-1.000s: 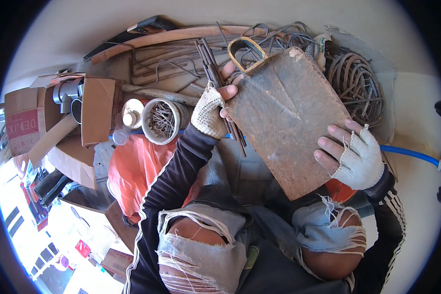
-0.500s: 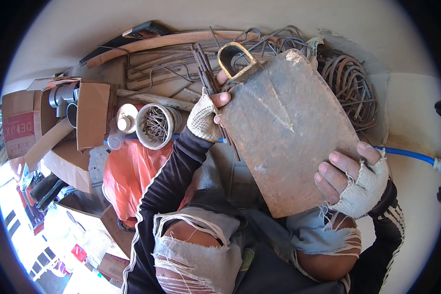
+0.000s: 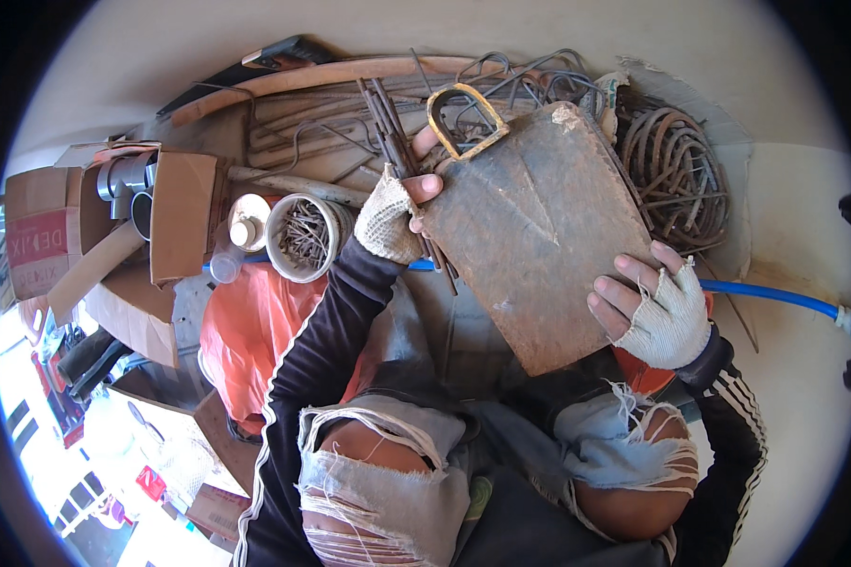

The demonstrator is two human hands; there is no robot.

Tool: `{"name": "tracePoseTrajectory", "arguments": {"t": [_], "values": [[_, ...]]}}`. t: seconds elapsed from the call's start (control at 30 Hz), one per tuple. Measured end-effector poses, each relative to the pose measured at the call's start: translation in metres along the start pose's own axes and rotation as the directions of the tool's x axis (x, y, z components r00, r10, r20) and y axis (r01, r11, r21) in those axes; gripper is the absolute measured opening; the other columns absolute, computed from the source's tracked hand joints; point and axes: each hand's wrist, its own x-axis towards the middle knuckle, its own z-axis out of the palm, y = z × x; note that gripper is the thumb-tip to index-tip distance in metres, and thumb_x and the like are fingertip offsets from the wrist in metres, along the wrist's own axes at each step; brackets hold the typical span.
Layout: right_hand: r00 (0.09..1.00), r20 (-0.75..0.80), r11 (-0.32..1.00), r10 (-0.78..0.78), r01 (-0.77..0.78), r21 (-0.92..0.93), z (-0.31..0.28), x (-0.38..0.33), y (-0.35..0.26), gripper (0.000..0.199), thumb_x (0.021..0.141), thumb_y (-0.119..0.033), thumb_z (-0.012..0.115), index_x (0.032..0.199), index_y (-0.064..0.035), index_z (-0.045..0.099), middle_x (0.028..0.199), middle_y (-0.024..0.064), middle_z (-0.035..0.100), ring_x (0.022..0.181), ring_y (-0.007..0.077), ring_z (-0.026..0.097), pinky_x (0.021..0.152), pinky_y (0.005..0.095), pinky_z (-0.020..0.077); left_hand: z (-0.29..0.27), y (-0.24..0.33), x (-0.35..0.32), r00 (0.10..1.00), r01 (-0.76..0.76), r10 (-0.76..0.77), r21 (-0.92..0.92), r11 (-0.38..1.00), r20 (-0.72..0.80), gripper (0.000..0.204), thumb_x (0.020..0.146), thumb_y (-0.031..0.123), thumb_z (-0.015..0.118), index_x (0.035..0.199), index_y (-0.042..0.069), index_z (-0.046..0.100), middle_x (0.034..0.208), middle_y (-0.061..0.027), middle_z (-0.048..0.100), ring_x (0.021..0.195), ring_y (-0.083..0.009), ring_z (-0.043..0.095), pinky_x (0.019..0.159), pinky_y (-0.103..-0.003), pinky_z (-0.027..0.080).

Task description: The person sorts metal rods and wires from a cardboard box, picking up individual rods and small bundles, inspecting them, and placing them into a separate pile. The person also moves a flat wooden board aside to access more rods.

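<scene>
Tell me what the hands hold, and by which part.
The left hand holds thin brown metal rods around their middle; the right hand holds a flat rectangular brown metal plate by its lower right edge. The left may also touch it.

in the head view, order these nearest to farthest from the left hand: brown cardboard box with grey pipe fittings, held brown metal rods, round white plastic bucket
1. Held brown metal rods: in the left hand
2. Round white plastic bucket: left of the hand
3. Brown cardboard box: left, beyond the bucket
</scene>
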Motion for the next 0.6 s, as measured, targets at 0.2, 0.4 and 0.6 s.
{"name": "tracePoseTrajectory", "arguments": {"t": [0.2,0.4,0.6], "values": [[0.984,-0.178,0.984,-0.013,0.044,0.175,0.003,0.004,0.006,0.029,0.077,-0.013,0.074,0.106,-0.0142,0.071,0.111,0.0037,0.066,0.104,0.0257,0.065,0.092,0.0459,0.0518,-0.021,-0.012,0.006,0.993,0.075,-0.061,-0.149,0.986,0.100,0.064,0.093,0.018,0.066,0.151,0.010,0.039,0.120,-0.0122,0.066,0.052,-0.0043,0.047,0.047,-0.019,0.040],[0.510,0.017,0.275,0.860,-0.492,0.826,0.002,0.007,0.004,0.041,0.090,-0.024,0.071,0.121,0.0026,0.062,0.115,0.0123,0.067,0.101,0.0245,0.064,0.092,0.0376,0.0501,-0.028,-0.022,0.019,0.996,0.084,-0.080,-0.225,0.971,0.027,0.046,0.098,0.020,0.061,0.142,0.014,0.048,0.100,-0.0077,0.068,0.055,-0.0070,0.049,0.051,-0.024,0.042],[0.161,0.246,-0.207,0.956,-0.227,0.952,0.009,0.001,0.012,0.056,0.095,-0.032,0.066,0.136,0.0030,0.052,0.127,0.0114,0.060,0.115,0.0220,0.057,0.101,0.0361,0.0464,-0.028,-0.020,0.017,0.999,0.053,-0.050,-0.201,0.978,0.018,0.046,0.096,0.016,0.064,0.140,0.014,0.050,0.097,0.0043,0.066,0.055,-0.0094,0.050,0.053,-0.028,0.042]]}}
